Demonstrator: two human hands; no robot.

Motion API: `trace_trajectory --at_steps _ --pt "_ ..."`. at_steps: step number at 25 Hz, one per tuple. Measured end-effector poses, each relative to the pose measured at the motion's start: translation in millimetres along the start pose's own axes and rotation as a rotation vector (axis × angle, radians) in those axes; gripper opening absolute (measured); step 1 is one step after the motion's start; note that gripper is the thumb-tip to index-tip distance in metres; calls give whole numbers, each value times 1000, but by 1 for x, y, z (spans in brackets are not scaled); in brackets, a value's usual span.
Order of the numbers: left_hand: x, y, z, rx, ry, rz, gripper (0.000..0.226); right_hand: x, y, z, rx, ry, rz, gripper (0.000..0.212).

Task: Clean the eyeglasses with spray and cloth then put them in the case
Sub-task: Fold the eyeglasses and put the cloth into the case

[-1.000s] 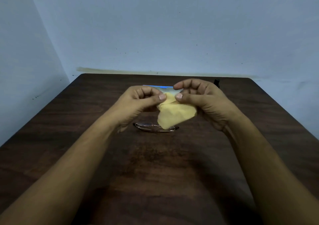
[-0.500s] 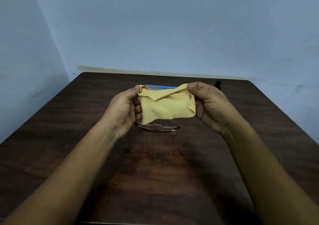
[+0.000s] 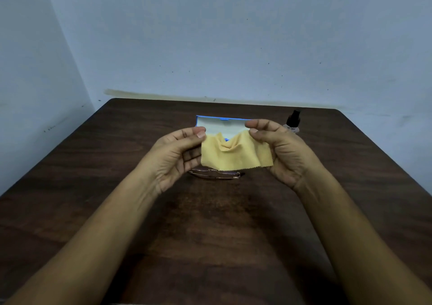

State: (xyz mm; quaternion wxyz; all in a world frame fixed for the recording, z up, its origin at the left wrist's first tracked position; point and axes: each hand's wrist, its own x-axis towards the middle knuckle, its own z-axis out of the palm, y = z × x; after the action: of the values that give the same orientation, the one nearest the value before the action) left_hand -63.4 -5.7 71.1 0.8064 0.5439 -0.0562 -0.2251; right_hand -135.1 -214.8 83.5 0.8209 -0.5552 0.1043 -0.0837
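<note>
A yellow cleaning cloth (image 3: 236, 156) hangs spread out above the table, held by its two top corners. My left hand (image 3: 178, 155) pinches the left corner and my right hand (image 3: 280, 148) pinches the right one. Under the cloth the folded eyeglasses (image 3: 215, 174) with a thin metal frame lie on the dark wooden table (image 3: 210, 222). Behind the cloth stands the open blue case (image 3: 219, 124) with a pale lining, partly hidden. A small spray bottle (image 3: 293, 122) with a black cap stands at the back right, behind my right hand.
The table reaches the pale blue wall at the back and has a wall close on the left. Bare wood lies in front of the eyeglasses, between my forearms.
The cloth was bunched between both hands a second ago. My hands have drawn apart and the cloth now hangs stretched wide and flatter between them.
</note>
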Motion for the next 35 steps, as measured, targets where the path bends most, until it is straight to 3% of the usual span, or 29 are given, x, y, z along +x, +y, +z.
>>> trace_trajectory --at_steps 10,13,16,18,23,29,32,35 --pt "5 12 -15 269 22 287 20 2 1 -22 -245 125 -158 19" --pt "7 16 -21 543 70 446 21 8 4 -26 -474 155 -310 25" --pt "8 20 -29 845 90 560 18 11 4 -27 -615 197 -398 11" --pt "11 21 -35 902 74 581 13 10 4 -27 -589 187 -407 3" --pt "23 21 -24 430 -47 266 9 14 2 -12 -347 103 -258 8" --pt "44 26 -18 33 42 43 20 34 4 -4 -177 221 -124 18" --pt "42 20 -23 29 19 -29 19 31 4 -8 -75 112 19 35" --pt "39 14 -22 132 21 -110 27 29 6 -9 -149 121 57 44"
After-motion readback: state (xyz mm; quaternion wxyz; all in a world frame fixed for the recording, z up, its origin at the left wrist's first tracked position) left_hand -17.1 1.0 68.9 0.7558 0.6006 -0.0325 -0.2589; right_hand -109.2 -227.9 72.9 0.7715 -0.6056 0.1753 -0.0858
